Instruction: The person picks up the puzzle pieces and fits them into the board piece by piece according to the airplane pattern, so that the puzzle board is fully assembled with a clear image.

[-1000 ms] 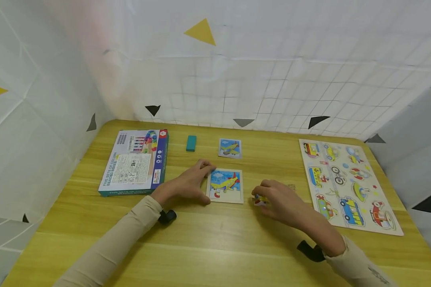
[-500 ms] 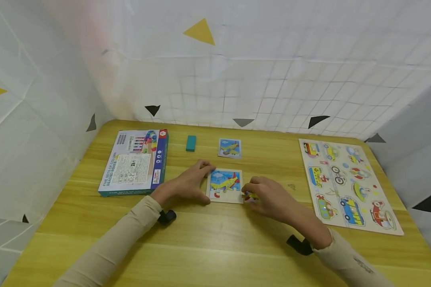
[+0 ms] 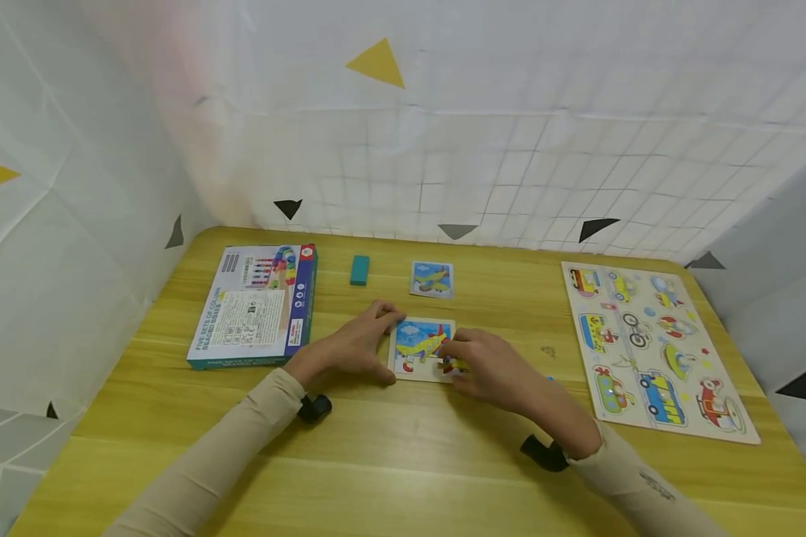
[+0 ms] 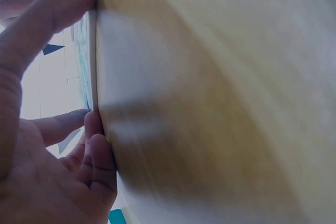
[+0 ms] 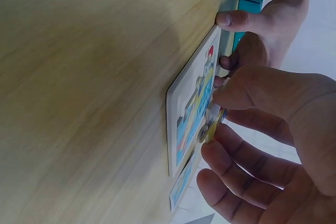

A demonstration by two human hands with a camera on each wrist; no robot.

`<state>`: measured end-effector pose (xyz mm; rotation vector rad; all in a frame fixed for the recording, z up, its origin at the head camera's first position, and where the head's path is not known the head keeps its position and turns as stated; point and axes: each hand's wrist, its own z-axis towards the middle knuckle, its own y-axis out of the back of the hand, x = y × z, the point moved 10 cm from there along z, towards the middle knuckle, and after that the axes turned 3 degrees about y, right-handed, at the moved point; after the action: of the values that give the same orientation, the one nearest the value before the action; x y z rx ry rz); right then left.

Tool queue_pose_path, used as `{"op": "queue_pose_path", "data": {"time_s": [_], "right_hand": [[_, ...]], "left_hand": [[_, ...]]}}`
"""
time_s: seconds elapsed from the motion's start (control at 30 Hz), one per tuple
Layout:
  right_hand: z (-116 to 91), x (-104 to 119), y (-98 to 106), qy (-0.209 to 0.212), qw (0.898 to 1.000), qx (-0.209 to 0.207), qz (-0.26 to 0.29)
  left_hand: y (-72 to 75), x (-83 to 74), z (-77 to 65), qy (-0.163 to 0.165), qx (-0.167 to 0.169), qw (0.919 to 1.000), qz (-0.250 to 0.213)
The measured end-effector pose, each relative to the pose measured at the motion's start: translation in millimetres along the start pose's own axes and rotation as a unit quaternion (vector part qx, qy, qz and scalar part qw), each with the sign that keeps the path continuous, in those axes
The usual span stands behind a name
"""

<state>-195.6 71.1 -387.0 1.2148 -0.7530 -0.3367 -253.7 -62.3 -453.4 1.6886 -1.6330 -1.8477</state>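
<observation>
A wooden jigsaw board (image 3: 413,374) with an aeroplane picture lies in the middle of the table, bare wood showing in its lower right part. My left hand (image 3: 352,345) rests against its left side, thumb and index finger spread towards the two corners. Between the thumb and fingers of my right hand (image 3: 493,371) is pinched a puzzle piece (image 5: 212,129), tilted, with yellow and blue on it. That hand is over the board's right side and hides part of it in the head view. Behind the board lies a small aeroplane picture card (image 3: 432,280).
At the left lies a boxed bead set (image 3: 251,306). A teal block (image 3: 359,270) is near the back. The large vehicle puzzle board (image 3: 658,350) covers the right side. A small blue bit (image 3: 550,378) peeks out beside my right forearm. White sheeting (image 3: 497,134) hangs behind the table.
My right hand has moved left with the puzzle piece, from beside the jigsaw board to over its right part. My left hand has stayed against the board's left side.
</observation>
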Motion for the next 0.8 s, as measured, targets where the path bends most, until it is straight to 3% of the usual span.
{"op": "queue_pose_path", "data": {"time_s": [0.4,0.8], "right_hand": [[15.3,9.6,-10.4,0.035,0.999,-0.001,-0.015],[25.1,11.2,-20.1,0.035,0.999,0.021,-0.018]], "left_hand": [[-0.3,0.7,0.0,-0.010,0.001,0.9999,-0.008],[0.6,-0.7,-1.0,-0.025,-0.002,0.9997,-0.004]]}}
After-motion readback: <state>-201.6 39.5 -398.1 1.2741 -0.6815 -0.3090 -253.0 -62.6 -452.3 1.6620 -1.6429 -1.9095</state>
